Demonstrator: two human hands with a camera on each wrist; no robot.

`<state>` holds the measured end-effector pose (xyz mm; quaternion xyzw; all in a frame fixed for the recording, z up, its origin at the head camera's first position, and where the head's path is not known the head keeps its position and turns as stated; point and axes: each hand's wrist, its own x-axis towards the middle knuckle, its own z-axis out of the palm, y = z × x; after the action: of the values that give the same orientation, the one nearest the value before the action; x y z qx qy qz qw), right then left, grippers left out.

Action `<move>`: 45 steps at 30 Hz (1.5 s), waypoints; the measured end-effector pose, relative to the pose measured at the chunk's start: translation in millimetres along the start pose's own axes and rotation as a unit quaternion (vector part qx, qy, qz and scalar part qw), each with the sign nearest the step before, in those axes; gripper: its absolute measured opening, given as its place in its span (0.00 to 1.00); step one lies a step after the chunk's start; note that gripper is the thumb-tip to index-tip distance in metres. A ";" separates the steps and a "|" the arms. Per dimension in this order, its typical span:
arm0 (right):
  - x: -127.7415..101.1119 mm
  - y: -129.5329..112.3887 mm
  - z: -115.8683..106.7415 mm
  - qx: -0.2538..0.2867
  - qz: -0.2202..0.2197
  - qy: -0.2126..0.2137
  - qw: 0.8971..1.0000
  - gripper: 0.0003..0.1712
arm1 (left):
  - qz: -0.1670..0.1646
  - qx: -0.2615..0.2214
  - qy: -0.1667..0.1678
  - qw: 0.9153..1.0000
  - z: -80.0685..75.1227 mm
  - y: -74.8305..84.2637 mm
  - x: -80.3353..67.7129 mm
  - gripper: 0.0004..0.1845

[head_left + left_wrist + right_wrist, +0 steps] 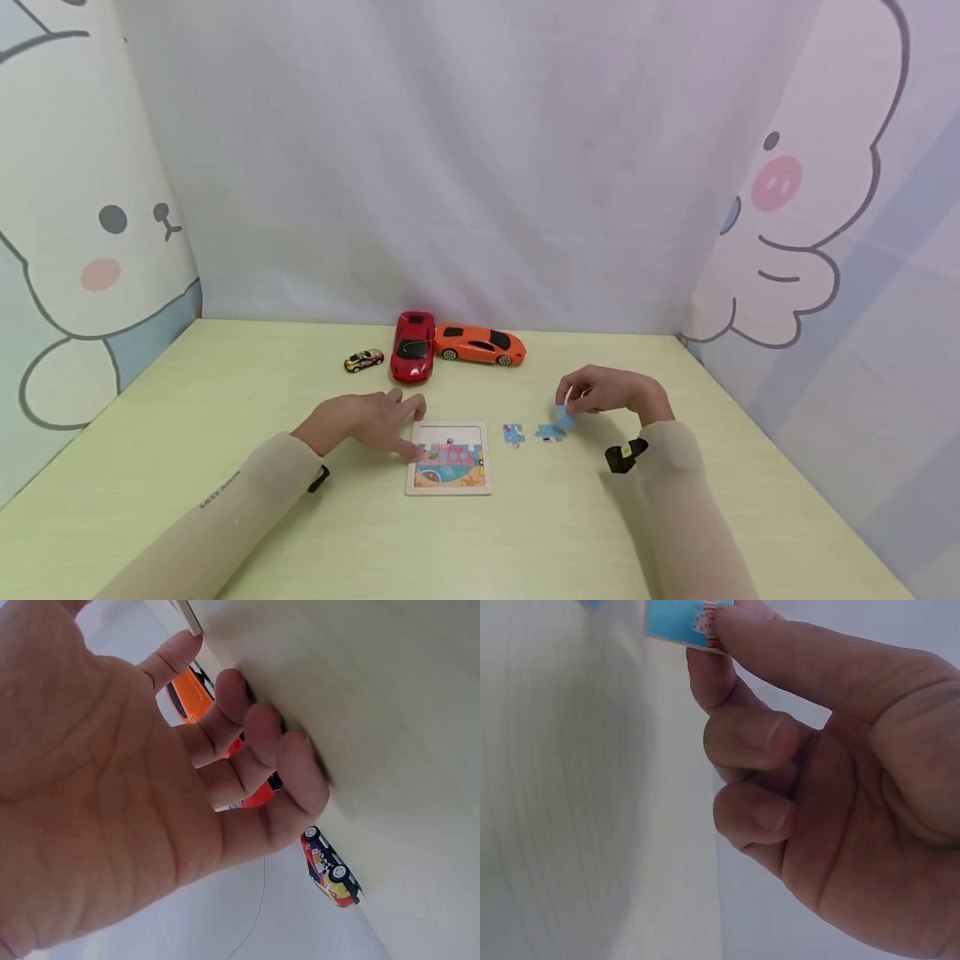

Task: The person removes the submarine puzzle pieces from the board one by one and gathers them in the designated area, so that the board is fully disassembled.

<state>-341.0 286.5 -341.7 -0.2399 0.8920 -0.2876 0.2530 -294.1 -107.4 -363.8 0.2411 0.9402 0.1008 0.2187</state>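
My right hand pinches a blue jigsaw piece between thumb and fingers, just above the table. In the right wrist view the piece bears a red-striped, spotted figure beside the thumb. Below the held piece lies another blue jigsaw piece, and a blue piece with a purple mark lies left of it. My left hand rests at the left edge of a square puzzle tray, the thumb at its rim and the fingers loosely bent. Pink, blue and sandy pieces fill the tray's lower part; its upper part shows pale backing.
Behind the tray stand a red toy car and an orange toy car, touching or nearly so. A small yellow-and-red toy car is at their left. A pale curtain hangs at the table's back edge.
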 end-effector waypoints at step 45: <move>-6.9 5.4 -0.7 0.010 0.082 -0.018 0.996 0.05 | -0.007 0.007 -0.006 1.000 -0.9 1.9 -1.1 0.30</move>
<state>-337.8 294.6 -342.5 -0.1682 0.9009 -0.2707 0.2946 -292.8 -106.4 -362.0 0.2365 0.9411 0.0911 0.2238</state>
